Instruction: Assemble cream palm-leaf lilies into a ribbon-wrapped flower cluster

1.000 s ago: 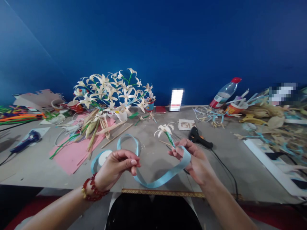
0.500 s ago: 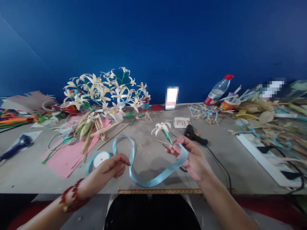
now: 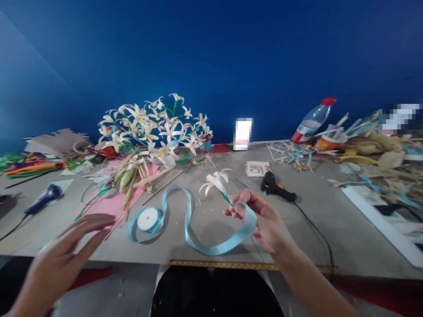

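Between the fingertips of my right hand (image 3: 261, 215) is the stem of a white flower (image 3: 215, 181) with green and pale blue at its base. The end of a light blue ribbon (image 3: 214, 249) is pinched there too. From that hand the ribbon loops across the table to its spool (image 3: 147, 219), which lies flat with some ribbon unwound around it. My left hand (image 3: 74, 242) is apart from the ribbon, its fingers stretched out and empty, over the front left of the table beside pink paper (image 3: 99, 203).
Many finished white flowers (image 3: 145, 125) stand at the back left. A black glue gun (image 3: 277, 187) with its cord lies right of my right hand, a blue glue gun (image 3: 46, 198) far left. A bottle (image 3: 312, 121) leans at the back; a power strip (image 3: 380, 224) lies right.
My left hand has let go of the ribbon and moved left, its fingers now extended. My right hand still holds the flower, now tipped further left. The view has shifted slightly left.
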{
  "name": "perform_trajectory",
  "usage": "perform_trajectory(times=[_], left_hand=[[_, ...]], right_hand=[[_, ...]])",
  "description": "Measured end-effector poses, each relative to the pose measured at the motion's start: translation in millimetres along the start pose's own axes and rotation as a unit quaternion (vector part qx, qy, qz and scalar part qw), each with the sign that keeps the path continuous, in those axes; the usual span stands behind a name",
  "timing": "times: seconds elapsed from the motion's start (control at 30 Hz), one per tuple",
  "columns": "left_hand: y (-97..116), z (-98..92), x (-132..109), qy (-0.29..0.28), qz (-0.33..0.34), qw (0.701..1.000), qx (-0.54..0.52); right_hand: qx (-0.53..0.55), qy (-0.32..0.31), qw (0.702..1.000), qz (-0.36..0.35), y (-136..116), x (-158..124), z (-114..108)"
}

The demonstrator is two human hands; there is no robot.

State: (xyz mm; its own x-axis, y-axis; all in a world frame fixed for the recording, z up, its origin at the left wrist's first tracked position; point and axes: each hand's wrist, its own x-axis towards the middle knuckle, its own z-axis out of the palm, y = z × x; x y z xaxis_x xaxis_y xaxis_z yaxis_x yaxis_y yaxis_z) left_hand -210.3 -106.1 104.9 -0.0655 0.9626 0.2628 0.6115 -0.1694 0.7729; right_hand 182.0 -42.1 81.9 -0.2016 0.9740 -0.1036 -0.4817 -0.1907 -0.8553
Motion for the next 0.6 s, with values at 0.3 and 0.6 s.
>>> perform_trajectory(times=[0.3,0.6], left_hand=[[78,185.3,27,-0.052,0.051,0.963,-0.260],[85,210.5,6,0.044,-0.014,0.931,-0.361]], right_hand=[[-0.228,0.010,0.953,-0.199,29,-21,11],[-0.470,0.003,0.749,-0.467,31,-28,14]])
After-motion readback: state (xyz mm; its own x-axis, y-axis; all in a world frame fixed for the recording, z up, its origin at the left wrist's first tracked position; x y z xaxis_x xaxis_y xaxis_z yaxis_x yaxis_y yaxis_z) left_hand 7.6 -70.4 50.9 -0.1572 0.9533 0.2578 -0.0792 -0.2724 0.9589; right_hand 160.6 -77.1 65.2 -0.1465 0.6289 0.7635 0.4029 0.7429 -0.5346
